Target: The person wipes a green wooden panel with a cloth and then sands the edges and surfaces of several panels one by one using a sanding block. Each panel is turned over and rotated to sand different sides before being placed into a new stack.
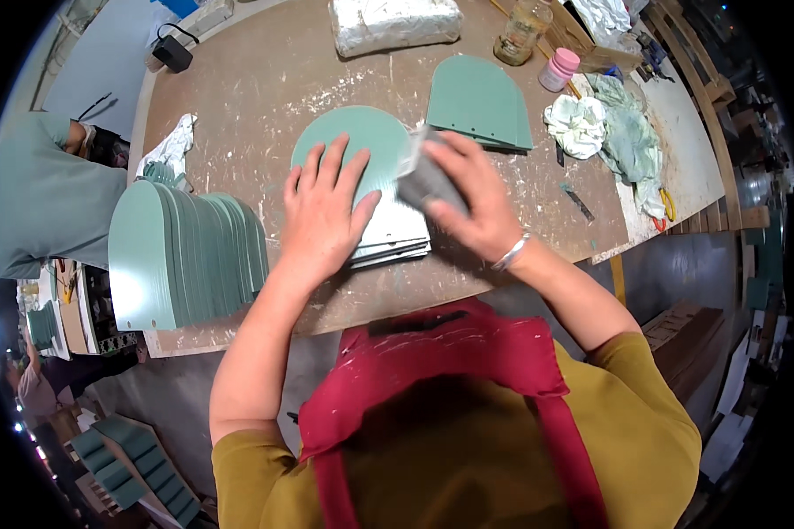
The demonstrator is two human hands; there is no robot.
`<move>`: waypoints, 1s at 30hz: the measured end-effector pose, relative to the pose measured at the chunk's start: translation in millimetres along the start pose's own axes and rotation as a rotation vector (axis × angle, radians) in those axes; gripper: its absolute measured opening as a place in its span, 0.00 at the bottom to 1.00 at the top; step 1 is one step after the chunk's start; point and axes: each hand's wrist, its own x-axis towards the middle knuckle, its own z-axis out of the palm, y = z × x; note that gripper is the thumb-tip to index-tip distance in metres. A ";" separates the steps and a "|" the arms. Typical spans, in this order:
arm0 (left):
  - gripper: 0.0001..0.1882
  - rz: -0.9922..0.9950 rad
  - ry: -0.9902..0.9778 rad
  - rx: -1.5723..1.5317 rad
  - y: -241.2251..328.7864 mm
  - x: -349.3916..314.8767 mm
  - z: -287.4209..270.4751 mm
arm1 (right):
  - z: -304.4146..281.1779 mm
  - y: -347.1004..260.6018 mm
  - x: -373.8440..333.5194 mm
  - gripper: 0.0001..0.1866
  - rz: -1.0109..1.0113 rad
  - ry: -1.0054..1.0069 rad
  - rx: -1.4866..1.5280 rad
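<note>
A pale green panel with a rounded top lies on a small pile of like panels in front of me, its straight holed edge toward me. My left hand rests flat on its left part, fingers spread. In my right hand is a grey sanding block, slightly blurred, held against the panel's right edge. Behind and to the right lies a second small pile of green panels. At my left a long row of upright green panels stands along the table's edge.
The worn brown table also bears a white wrapped block, a glass jar, a pink bottle, crumpled rags, a dark blade and yellow-handled pliers. Another person in a green-grey shirt is at the left.
</note>
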 end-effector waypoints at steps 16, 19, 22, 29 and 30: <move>0.31 -0.002 -0.113 0.004 1.0 13.2 -21.0 | -20.1 51.2 -83.0 0.31 0.000 -0.133 -0.133; 0.36 -0.160 -0.037 -0.070 -11.8 47.2 -27.5 | -26.4 47.9 -93.8 0.29 0.258 -0.052 -0.010; 0.28 -0.349 -0.193 -0.496 -49.5 78.6 -21.7 | -17.4 38.6 -81.3 0.29 0.385 0.012 0.260; 0.20 -0.537 -0.066 -0.859 -91.3 112.5 -19.1 | -26.5 50.2 -86.3 0.29 0.517 0.018 0.508; 0.18 -0.577 0.037 -0.963 -86.3 122.9 -35.0 | -35.9 49.4 -86.0 0.29 0.566 0.043 0.559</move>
